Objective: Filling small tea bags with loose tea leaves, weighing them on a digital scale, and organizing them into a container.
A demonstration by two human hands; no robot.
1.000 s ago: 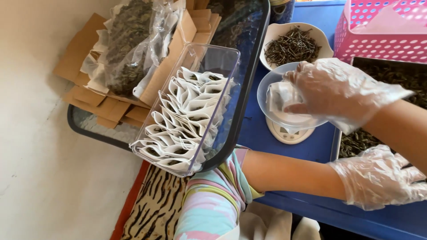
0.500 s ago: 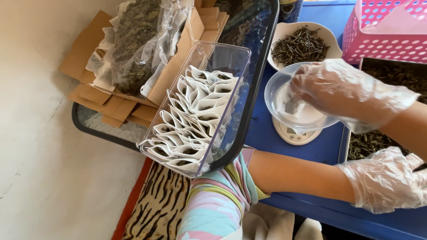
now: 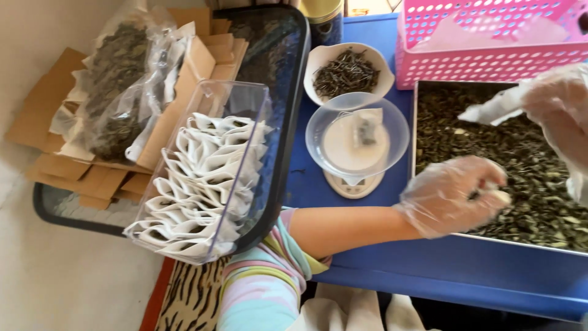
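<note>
Sachet (image 3: pixel 490 110), long axis slanting toward upper right, is pinched in your right hand (image 3: pixel 560 107); your left hand (image 3: pixel 453 195), lower centre, pinches tea leaves (image 3: pixel 527 178).

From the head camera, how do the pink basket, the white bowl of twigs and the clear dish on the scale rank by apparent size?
1. Pink basket, largest though cut off by the frame.
2. Clear dish.
3. White bowl, only slightly smaller; it sits farther away, so that is unsure.
</note>
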